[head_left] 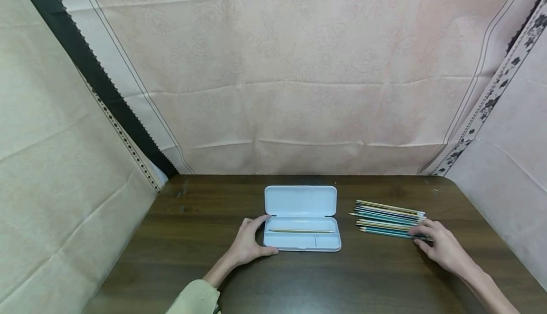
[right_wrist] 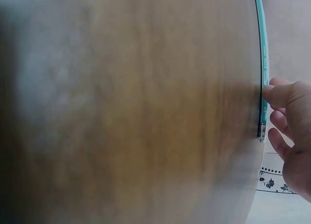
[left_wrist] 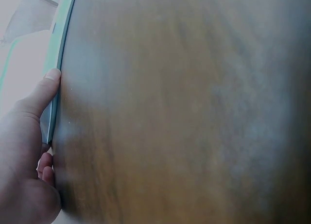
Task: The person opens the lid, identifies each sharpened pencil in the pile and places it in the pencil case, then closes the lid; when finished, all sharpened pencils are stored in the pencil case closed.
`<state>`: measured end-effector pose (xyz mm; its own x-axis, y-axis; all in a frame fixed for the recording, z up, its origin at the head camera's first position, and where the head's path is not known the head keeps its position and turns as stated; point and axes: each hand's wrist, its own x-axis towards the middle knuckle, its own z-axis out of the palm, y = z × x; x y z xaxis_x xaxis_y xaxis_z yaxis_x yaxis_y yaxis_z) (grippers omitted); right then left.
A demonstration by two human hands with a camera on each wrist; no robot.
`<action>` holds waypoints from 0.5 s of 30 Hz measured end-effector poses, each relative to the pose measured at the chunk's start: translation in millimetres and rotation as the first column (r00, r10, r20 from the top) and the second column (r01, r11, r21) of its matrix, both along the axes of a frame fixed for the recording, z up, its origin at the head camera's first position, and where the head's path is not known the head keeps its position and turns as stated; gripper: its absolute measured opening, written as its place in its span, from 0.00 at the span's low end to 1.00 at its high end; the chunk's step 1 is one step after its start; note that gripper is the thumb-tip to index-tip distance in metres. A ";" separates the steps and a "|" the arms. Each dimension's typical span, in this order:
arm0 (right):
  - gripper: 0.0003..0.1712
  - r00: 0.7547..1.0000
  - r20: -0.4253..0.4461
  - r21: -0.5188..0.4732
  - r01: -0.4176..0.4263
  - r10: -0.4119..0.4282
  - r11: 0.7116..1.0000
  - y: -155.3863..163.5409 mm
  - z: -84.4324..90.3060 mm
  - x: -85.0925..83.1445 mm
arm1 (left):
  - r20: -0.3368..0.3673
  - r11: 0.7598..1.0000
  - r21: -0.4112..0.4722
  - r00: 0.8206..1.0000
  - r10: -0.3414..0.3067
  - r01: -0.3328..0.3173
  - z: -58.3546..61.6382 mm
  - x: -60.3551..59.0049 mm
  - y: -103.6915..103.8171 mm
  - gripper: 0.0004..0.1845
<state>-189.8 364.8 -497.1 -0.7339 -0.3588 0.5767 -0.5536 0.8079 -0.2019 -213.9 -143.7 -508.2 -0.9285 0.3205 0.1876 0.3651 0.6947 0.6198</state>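
Left hand: rests on the table, thumb and fingers curved against the left end of the pencil case; the left wrist view shows the thumb pressed flat along the case's edge. It steadies the case rather than lifting it.
Right hand: lies at the near right end of the pencil pile, fingers curled; the right wrist view shows fingertips pinching the end of a teal pencil.
Pencil case: white, hinged open flat, just right of the left hand and well left of the right hand; lid towards the back wall, tray towards the person.
Pencil in case: one, light-coloured, lying lengthwise in the tray's long compartment, close to the left hand's thumb.
Pencil pile: several pencils, teal and pale, lying roughly parallel, their right ends under and just beyond the right hand's fingers.
Table: dark wood grain, beneath both hands.
Sleeve: pale green, on the left forearm.
Backdrop: pinkish patterned cloth, beyond both hands.
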 end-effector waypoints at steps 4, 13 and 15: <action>0.22 1.000 -0.004 0.015 -0.002 0.002 1.000 0.9 -1.7 -1.0 | 0.005 1.000 0.003 1.000 0.000 0.000 1.0 0.6 0.3 0.48; 0.22 0.999 0.021 -0.006 -0.040 0.040 0.999 3.9 -3.6 -3.9 | 0.017 1.000 0.002 1.000 0.003 -0.003 1.0 1.3 0.1 0.48; 0.23 0.999 0.019 -0.009 -0.048 0.048 0.999 3.9 -3.9 -4.5 | 0.013 1.000 -0.001 1.000 0.001 -0.001 0.5 0.9 -0.1 0.48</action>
